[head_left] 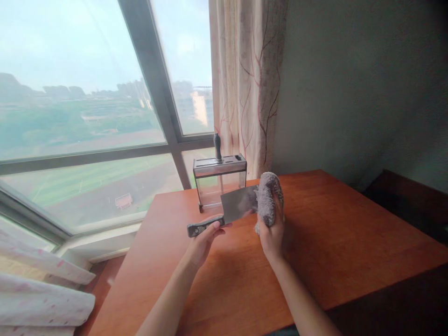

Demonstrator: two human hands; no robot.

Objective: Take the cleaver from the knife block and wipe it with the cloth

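Observation:
My left hand (207, 237) is closed round the black handle of a cleaver (239, 204), near where the handle meets the blade. The broad grey blade points to the right, raised above the table. A fluffy grey cloth (267, 199) is gripped in my right hand (273, 233), bunched at the far end of the blade and seeming to touch it. The cloth hides the blade's tip and some of my right fingers. Just behind the blade stands a clear-sided knife block (220, 169), with a dark knife handle (217, 145) sticking up from its top.
The reddish-brown wooden table (336, 224) reaches to the window on the left and the grey wall on the right. A patterned curtain (250, 84) hangs behind the block. Another curtain (42, 298) lies at the lower left. Dark furniture (409, 200) stands at the right.

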